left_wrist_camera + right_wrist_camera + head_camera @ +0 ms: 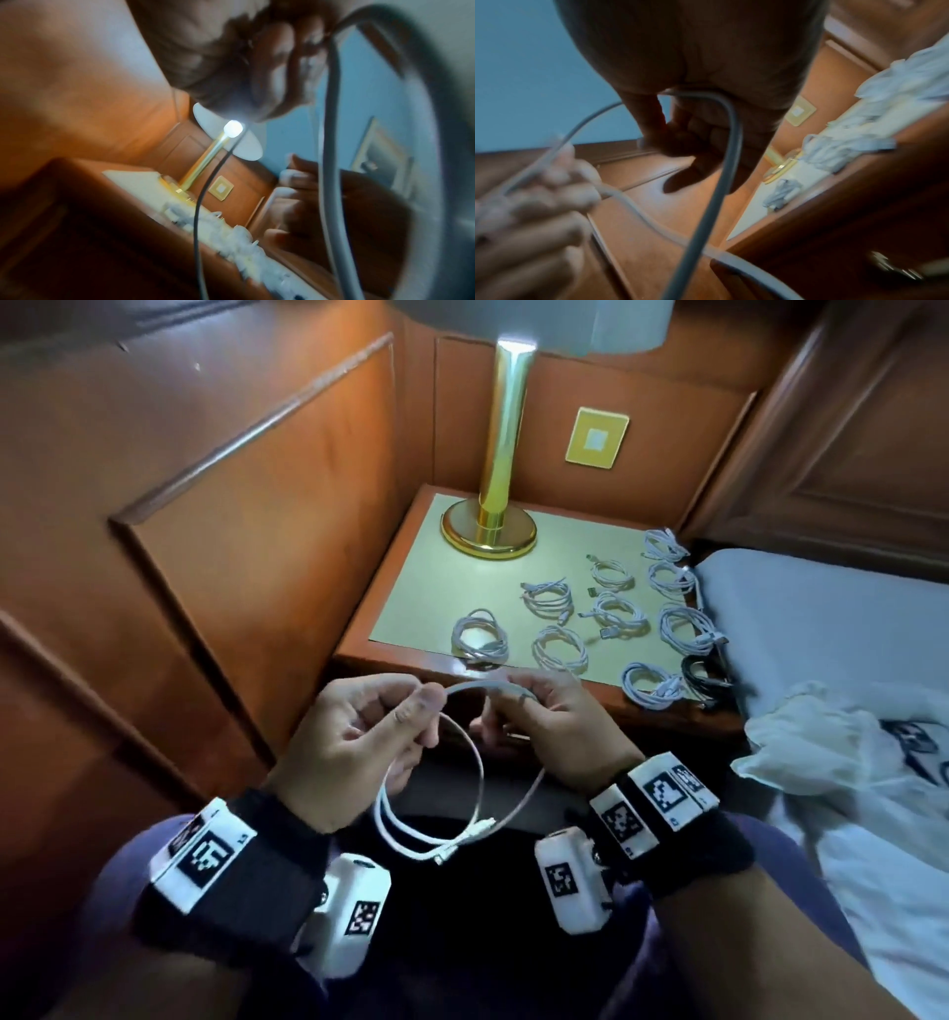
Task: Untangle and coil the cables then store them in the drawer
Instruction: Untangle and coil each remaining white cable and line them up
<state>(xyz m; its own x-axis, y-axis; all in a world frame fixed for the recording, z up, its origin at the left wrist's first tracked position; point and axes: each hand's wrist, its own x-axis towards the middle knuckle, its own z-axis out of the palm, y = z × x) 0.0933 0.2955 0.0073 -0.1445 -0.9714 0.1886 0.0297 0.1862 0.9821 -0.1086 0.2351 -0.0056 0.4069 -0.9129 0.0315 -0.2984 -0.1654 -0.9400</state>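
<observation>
Hands hold one white cable in front of the table. Left hand pinches the cable at the top of its loop between thumb and forefinger; right hand has its fingers curled round the same strand, just beside the left. Two loops hang below, both plug ends dangling near the lap. Judgement: coiling is in hand, partly done. To do it well, feed each turn into the left pinch at matching size, let the strand roll so it does not twist, and keep the plugs from snagging. Finished coils lie on the table beside the lamp. No drawer is visible in the head view.
</observation>
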